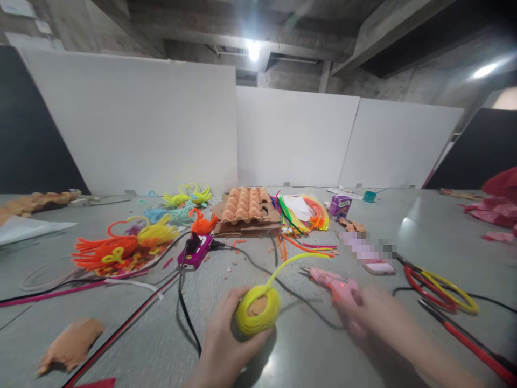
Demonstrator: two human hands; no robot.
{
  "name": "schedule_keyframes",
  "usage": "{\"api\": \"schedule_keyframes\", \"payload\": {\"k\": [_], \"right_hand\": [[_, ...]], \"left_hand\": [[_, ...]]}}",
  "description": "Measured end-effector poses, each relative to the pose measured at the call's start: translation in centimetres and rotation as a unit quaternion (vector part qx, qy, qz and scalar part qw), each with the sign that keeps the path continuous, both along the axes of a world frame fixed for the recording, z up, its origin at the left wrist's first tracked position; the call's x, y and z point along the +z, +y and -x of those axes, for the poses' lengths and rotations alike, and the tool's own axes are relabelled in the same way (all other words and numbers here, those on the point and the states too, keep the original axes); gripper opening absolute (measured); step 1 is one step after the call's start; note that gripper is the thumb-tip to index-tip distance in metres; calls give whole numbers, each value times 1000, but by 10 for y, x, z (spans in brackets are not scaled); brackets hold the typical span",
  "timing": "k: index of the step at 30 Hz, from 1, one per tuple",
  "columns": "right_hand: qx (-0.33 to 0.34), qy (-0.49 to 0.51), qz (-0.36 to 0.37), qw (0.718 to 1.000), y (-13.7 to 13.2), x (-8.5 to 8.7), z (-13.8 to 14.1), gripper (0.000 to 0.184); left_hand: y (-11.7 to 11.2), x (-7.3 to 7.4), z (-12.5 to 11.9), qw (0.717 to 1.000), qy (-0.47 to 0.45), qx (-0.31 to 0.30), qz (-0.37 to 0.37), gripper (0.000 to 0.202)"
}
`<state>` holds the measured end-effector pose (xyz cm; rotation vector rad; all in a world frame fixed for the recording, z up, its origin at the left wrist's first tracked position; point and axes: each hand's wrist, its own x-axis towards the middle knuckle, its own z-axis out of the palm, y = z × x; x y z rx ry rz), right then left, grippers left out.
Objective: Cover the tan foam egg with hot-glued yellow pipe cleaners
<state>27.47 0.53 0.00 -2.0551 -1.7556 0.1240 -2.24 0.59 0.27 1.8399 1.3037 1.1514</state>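
I log the left hand (222,347) at six o'clock, grasping a light, springy yellow pipe-cleaner coil (258,311), best held by its rim; the right hand (369,315), at five o'clock, grasps a pink glue gun (333,285).

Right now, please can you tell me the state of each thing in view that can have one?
Left hand: closed around the pipe-cleaner coil.
Pipe-cleaner coil: yellow, wound tight, free end sticking out.
Right hand: gripping the glue gun.
Glue gun: held, small red light showing.
Power strip: plug inserted.
Egg carton: upside down.
Scissors: lying on the table.
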Motion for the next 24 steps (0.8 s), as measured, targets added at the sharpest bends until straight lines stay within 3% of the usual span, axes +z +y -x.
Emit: {"api": "schedule_keyframes", "payload": {"k": [3, 6, 10, 14, 18, 21, 24], "right_hand": [[-36, 35, 21, 999, 2, 0, -9, 39], [-71, 103, 22, 992, 4, 3, -22, 28], [-114, 173, -42, 977, 4, 12, -31, 38], [-135, 193, -89, 968, -2, 20, -29, 32], [-87, 266, -118, 953, -15, 24, -15, 32], [3, 314, -87, 945, -28, 27, 5, 38], [58, 285, -51, 956, -42, 25, 22, 35]], "left_hand": [[0, 0, 0, 1000, 5, 1, 3, 39], [0, 0, 1, 1000, 12, 7, 11, 39], [1, 0, 0, 1000, 21, -2, 20, 36], [2, 1, -2, 999, 34, -14, 33, 38], [1, 4, -4, 995, 62, -49, 54, 39], [0, 6, -5, 992, 78, -80, 66, 39], [-1, 6, -5, 988, 83, -107, 70, 43]]}}
